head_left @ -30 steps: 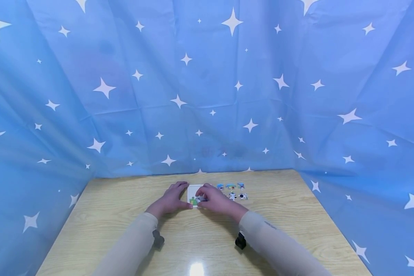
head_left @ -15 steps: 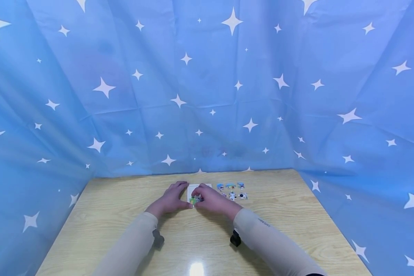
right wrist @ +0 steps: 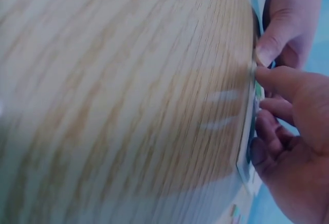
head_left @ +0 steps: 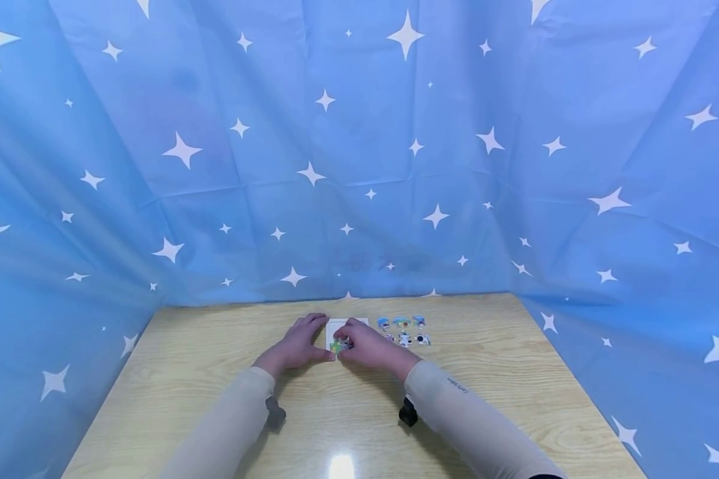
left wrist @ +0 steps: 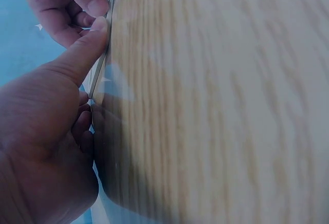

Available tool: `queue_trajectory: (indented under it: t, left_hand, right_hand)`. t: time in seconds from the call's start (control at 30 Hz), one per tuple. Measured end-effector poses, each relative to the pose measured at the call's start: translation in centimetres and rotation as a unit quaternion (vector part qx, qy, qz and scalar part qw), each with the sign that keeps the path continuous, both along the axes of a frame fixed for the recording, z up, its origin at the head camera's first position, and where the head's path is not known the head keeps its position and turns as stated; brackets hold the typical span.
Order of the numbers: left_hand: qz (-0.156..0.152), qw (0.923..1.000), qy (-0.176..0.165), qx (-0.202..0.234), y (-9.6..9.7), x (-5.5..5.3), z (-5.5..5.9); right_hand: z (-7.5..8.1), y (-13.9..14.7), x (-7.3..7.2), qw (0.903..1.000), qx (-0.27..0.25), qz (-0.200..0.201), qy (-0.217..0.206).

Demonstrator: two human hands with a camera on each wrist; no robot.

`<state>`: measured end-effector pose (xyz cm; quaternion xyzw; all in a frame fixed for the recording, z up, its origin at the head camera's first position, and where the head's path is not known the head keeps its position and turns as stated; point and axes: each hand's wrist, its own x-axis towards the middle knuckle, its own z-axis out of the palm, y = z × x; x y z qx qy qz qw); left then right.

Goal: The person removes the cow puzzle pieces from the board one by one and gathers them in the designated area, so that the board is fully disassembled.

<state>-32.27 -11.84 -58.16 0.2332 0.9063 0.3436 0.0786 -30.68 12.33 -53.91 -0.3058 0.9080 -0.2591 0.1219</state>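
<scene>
A small white-rimmed puzzle tray (head_left: 351,320) lies on the table. My left hand (head_left: 299,342) holds the tray along its left side, thumb at the near corner and fingers toward the far one. A green puzzle piece (head_left: 335,347) sits in the near left corner of the tray. Just right of it, my right hand (head_left: 368,346) pinches a greyish puzzle piece (head_left: 345,342) down at the tray, its fingers hiding most of it. In the right wrist view the thumb (right wrist: 275,77) lies at the tray's near edge, close to the left thumb (right wrist: 270,47).
Right of the tray, several loose puzzle pieces (head_left: 404,339) lie in two rows, partly behind my right hand. The wooden table (head_left: 347,412) runs back to a blue curtain (head_left: 359,199) with white stars, which also hangs along both sides.
My right hand has shifted slightly left over the tray, bringing the greyish piece against the green one, then stayed nearly still. My left hand keeps its place on the tray.
</scene>
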Motion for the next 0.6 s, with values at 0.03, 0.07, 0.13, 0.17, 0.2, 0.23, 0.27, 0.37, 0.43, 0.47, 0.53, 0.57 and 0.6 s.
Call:
queue_trajectory:
  t: [0.03, 0.07, 0.13, 0.17, 0.2, 0.23, 0.27, 0.37, 0.43, 0.47, 0.53, 0.57, 0.6]
  left_hand:
    - [0.0, 1.0, -0.001, 0.001, 0.0, -0.04, -0.05]
    - [-0.001, 1.0, 0.002, 0.004, -0.02, -0.08, -0.1]
    - [-0.001, 1.0, 0.003, 0.002, -0.02, -0.13, -0.13]
    - [-0.001, 1.0, 0.004, 0.001, -0.02, -0.15, -0.15]
    - [0.0, 1.0, 0.005, 0.001, -0.01, -0.16, -0.18]
    - [0.0, 1.0, 0.005, 0.002, 0.0, -0.16, -0.2]
    - [0.002, 1.0, 0.007, 0.001, 0.01, -0.15, -0.23]
    - [0.006, 1.0, 0.007, 0.0, 0.08, -0.06, -0.26]
    - [0.009, 0.9999, 0.008, 0.0, 0.11, -0.02, -0.28]
    - [0.01, 0.9999, 0.008, -0.001, 0.13, -0.01, -0.29]
    - [0.01, 0.9999, 0.008, -0.002, 0.14, -0.03, -0.32]
    - [0.01, 0.9999, 0.007, -0.003, 0.14, -0.05, -0.33]
    - [0.01, 0.9999, 0.006, -0.004, 0.14, -0.07, -0.31]
  right_hand:
    - [0.07, 0.05, 0.03, 1.0, -0.001, 0.001, -0.003]
    - [0.16, 0.09, 0.08, 1.0, -0.001, 0.001, -0.005]
    - [0.3, 0.18, 0.18, 1.0, -0.001, 0.002, -0.009]
    - [0.37, 0.21, 0.23, 0.9999, -0.001, 0.002, -0.012]
    - [0.43, 0.24, 0.25, 0.9999, -0.002, 0.003, -0.013]
    - [0.48, 0.25, 0.28, 0.9999, -0.004, 0.004, -0.013]
    - [0.52, 0.26, 0.33, 0.9999, -0.005, 0.004, -0.014]
    - [0.62, 0.27, 0.42, 0.9998, -0.01, 0.007, -0.015]
    - [0.66, 0.26, 0.46, 0.9998, -0.012, 0.007, -0.015]
    - [0.67, 0.26, 0.49, 0.9998, -0.012, 0.008, -0.014]
    - [0.65, 0.28, 0.49, 0.9998, -0.012, 0.009, -0.014]
    - [0.63, 0.29, 0.49, 0.9998, -0.012, 0.009, -0.014]
    - [0.58, 0.3, 0.47, 0.9998, -0.013, 0.009, -0.014]
